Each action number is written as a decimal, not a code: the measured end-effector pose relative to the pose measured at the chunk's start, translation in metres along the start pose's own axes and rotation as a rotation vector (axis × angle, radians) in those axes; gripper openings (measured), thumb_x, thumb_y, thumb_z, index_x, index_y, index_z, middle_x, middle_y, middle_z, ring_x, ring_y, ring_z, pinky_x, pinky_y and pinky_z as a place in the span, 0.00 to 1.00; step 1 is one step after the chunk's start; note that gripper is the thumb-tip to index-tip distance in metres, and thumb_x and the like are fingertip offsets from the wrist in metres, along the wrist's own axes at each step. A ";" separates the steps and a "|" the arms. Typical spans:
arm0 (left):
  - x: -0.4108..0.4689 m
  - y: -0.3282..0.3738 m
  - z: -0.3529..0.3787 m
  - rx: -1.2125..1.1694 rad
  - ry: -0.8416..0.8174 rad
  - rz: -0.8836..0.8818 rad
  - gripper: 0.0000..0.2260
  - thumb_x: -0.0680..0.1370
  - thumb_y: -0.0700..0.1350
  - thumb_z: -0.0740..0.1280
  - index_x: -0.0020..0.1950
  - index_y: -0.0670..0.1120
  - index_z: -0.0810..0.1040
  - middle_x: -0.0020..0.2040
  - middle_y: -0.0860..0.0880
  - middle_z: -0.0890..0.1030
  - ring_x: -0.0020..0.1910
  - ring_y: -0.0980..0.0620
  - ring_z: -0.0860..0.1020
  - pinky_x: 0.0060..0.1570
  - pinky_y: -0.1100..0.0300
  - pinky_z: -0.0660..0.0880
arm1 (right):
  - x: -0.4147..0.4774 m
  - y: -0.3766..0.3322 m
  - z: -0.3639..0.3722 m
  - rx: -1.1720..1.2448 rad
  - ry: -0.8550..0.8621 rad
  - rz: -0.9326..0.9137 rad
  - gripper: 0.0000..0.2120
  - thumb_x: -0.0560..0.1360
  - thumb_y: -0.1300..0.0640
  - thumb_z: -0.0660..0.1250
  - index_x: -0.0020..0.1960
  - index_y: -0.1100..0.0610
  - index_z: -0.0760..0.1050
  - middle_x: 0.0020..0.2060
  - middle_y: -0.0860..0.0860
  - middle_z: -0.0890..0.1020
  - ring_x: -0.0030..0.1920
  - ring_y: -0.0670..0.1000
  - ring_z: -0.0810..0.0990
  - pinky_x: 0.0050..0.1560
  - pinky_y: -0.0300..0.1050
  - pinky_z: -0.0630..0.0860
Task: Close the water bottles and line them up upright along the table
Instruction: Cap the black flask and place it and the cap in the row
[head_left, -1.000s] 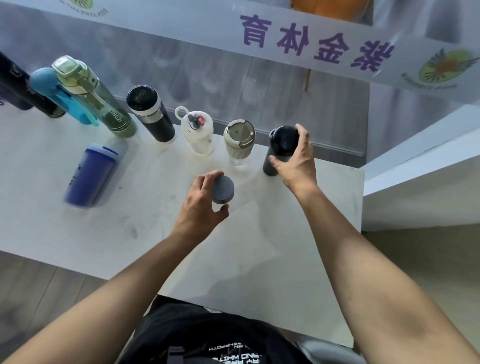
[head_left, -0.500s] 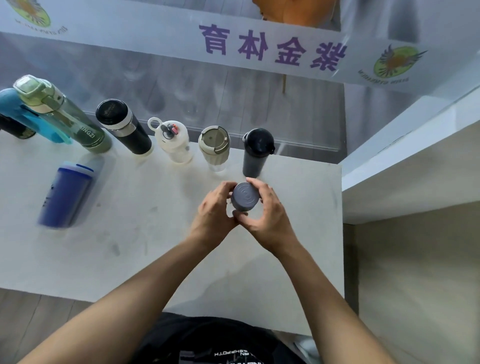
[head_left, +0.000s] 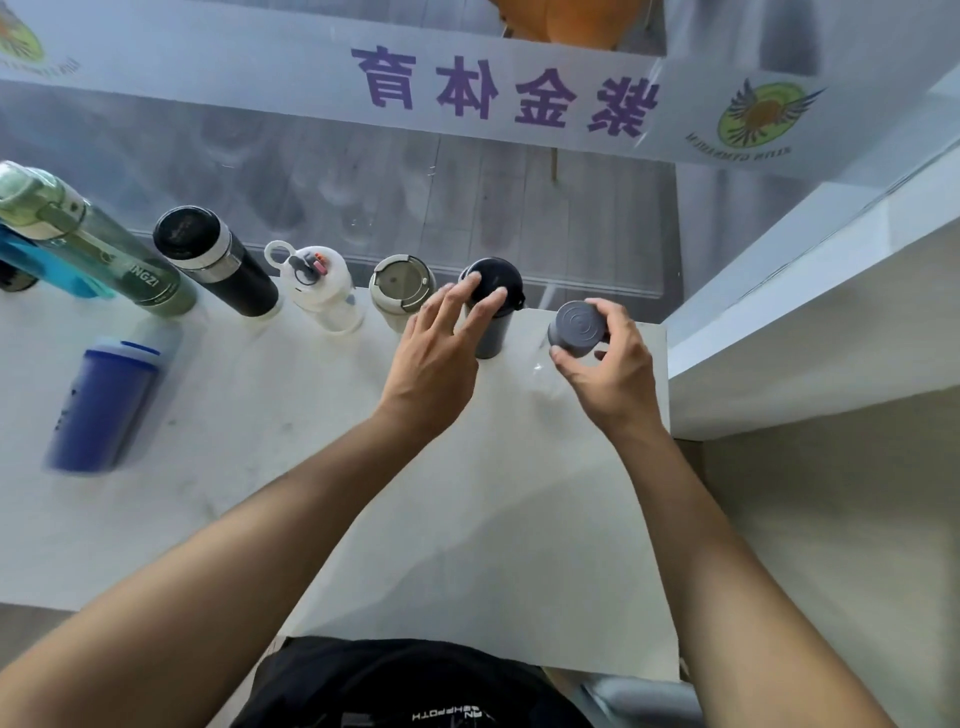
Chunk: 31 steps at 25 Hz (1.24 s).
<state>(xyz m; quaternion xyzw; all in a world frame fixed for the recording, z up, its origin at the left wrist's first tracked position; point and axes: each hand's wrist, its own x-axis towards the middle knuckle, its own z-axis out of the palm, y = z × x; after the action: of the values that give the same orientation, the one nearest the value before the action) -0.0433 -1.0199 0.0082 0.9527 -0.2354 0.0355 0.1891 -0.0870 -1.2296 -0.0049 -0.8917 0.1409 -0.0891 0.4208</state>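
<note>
Head view, right hand (head_left: 605, 364) covering clear bottle (head_left: 545, 379)

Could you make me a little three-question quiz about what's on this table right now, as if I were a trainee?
1. True or false: the blue bottle stands in the row by the far edge of the table.
2. Which hand grips the grey-capped bottle? A) left hand B) right hand C) both
3. Fill in: the left hand's fingertips are at the lid of the ____ bottle.

Key: 1 false, it sits apart, nearer the person. 2 B. 3 black.
</note>
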 end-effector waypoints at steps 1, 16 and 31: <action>0.006 0.000 -0.001 0.026 -0.022 -0.013 0.33 0.73 0.33 0.61 0.78 0.49 0.61 0.79 0.44 0.61 0.76 0.40 0.62 0.73 0.47 0.62 | 0.007 0.001 0.000 -0.004 0.004 0.011 0.30 0.70 0.51 0.77 0.68 0.53 0.72 0.58 0.50 0.79 0.57 0.52 0.78 0.58 0.55 0.78; 0.010 -0.004 0.008 0.172 -0.163 -0.095 0.35 0.75 0.38 0.63 0.80 0.54 0.56 0.82 0.52 0.53 0.79 0.40 0.55 0.71 0.48 0.60 | 0.046 -0.001 0.007 -0.076 -0.045 0.025 0.30 0.70 0.51 0.77 0.68 0.54 0.70 0.60 0.51 0.79 0.59 0.53 0.77 0.60 0.51 0.76; 0.012 0.000 0.001 0.172 -0.213 -0.109 0.35 0.76 0.40 0.63 0.80 0.54 0.54 0.82 0.52 0.51 0.78 0.40 0.56 0.72 0.47 0.59 | 0.045 0.005 0.003 -0.049 -0.006 0.070 0.32 0.70 0.51 0.78 0.69 0.52 0.69 0.60 0.49 0.79 0.59 0.52 0.78 0.62 0.52 0.76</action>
<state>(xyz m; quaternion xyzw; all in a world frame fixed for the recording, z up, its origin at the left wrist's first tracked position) -0.0323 -1.0256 0.0088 0.9751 -0.1982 -0.0563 0.0822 -0.0451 -1.2454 -0.0090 -0.8965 0.1727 -0.0684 0.4021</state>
